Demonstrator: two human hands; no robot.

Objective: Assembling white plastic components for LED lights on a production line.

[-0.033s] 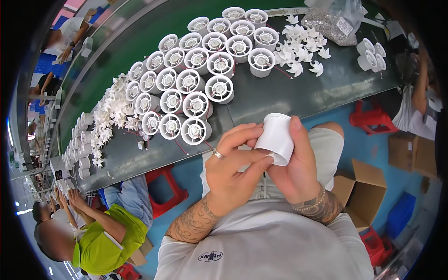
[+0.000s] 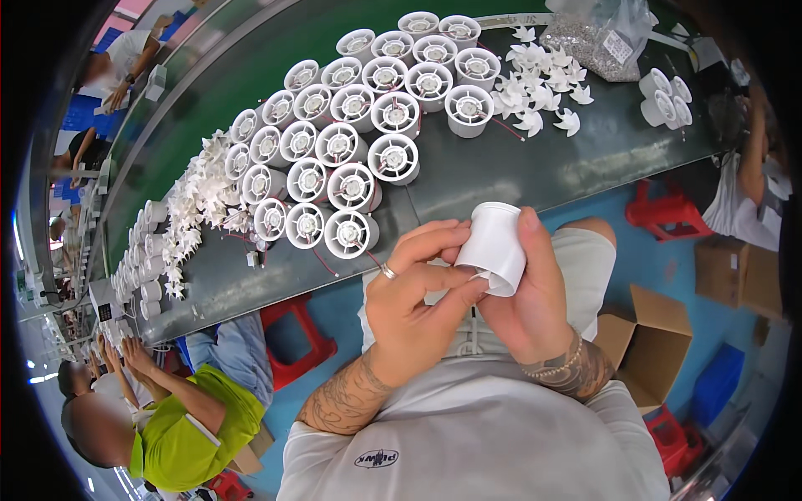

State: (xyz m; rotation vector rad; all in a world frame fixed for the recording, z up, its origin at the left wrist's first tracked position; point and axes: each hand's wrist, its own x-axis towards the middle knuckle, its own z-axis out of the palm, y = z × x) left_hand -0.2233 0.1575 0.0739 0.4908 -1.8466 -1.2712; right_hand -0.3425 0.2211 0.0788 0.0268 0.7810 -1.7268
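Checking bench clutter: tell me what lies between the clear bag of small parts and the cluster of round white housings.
Head view: loose white fan impellers lie scattered on the dark table between the bag and the housings.

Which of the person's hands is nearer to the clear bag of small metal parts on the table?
Right. The right hand sits below the clear bag, holding the white cylindrical housing; the left hand lies farther left.

The white plastic tube [image 2: 494, 248] is short, round and smooth, like a little cup with a thin lip at its top rim. It is tilted, with its open end facing down. It sits off the dark workbench [image 2: 535, 179], just past its near edge, held up between the left hand [image 2: 413, 296] and right hand [image 2: 530, 305]
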